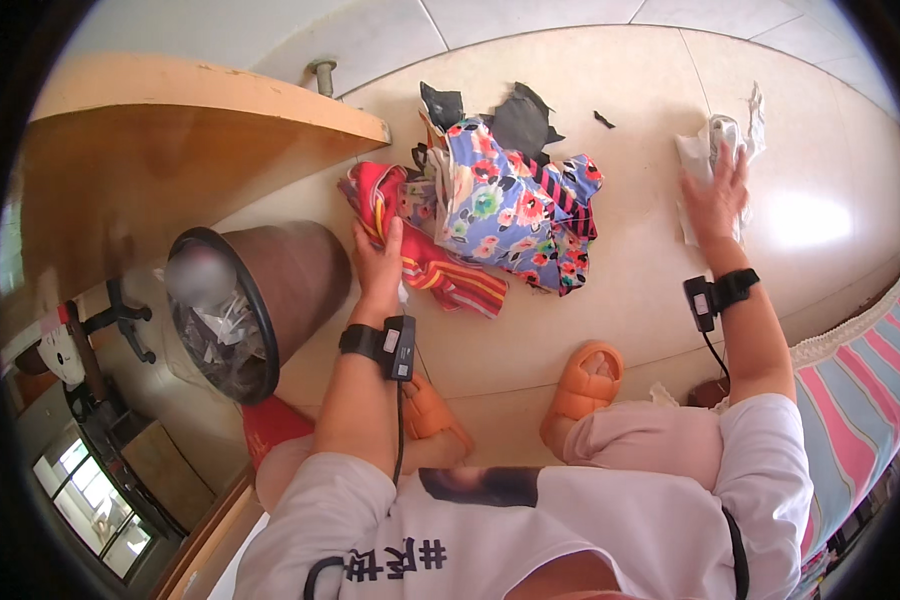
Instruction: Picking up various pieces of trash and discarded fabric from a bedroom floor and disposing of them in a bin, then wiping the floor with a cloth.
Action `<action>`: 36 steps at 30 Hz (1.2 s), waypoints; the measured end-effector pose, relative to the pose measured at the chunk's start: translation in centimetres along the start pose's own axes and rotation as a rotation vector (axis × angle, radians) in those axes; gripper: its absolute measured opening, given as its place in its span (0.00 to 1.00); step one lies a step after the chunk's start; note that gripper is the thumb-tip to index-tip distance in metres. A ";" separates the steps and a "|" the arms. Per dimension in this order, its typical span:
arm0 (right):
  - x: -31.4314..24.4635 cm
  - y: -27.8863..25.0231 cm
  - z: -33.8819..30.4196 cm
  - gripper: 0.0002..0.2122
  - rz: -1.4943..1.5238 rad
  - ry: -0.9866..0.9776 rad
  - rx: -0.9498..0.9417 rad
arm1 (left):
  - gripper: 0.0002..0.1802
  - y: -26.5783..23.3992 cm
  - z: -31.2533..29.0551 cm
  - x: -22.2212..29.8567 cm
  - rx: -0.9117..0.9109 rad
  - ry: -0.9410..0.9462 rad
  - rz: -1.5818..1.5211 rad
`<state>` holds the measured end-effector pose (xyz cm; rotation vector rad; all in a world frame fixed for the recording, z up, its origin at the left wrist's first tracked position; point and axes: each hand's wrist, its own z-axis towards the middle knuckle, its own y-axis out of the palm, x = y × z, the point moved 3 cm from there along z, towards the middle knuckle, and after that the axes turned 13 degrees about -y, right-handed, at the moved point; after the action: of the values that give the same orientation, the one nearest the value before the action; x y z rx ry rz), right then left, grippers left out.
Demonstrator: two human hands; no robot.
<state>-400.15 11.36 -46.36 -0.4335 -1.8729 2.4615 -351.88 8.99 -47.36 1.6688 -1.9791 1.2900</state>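
Observation:
My left hand is closed on the edge of a red cloth with yellow and dark stripes, its thumb pointing away from me. Against that cloth lies a rumpled blue floral cloth, with red, white and green flowers. Out to the right, my right hand rests with fingers spread on a crumpled white cloth or bag, covering part of it. What lies under the palm is hidden. Black scraps stick out beyond the floral cloth.
A brown bin with a black rim, holding clear crumpled plastic, leans at the left beside a wooden furniture panel. One small black scrap lies on the tiled floor. At the right is pink-and-blue striped fabric. Orange slippers are on my feet.

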 end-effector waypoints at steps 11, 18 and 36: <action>-18.7 6.7 2.3 0.59 0.763 0.251 -0.786 | 0.40 3.9 2.2 0.4 -0.006 0.286 0.096; -25.4 8.6 -0.7 0.49 0.947 -0.131 -0.896 | 0.50 7.8 -1.8 -0.2 -0.753 -0.219 -0.609; -37.5 -14.5 1.4 0.20 2.043 -0.138 -0.715 | 0.45 -10.5 -14.1 16.6 -0.760 0.353 -0.455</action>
<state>-366.59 7.30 -24.52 -3.6227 -2.7381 1.4491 -352.58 8.89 -23.18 1.2798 -1.4753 0.5124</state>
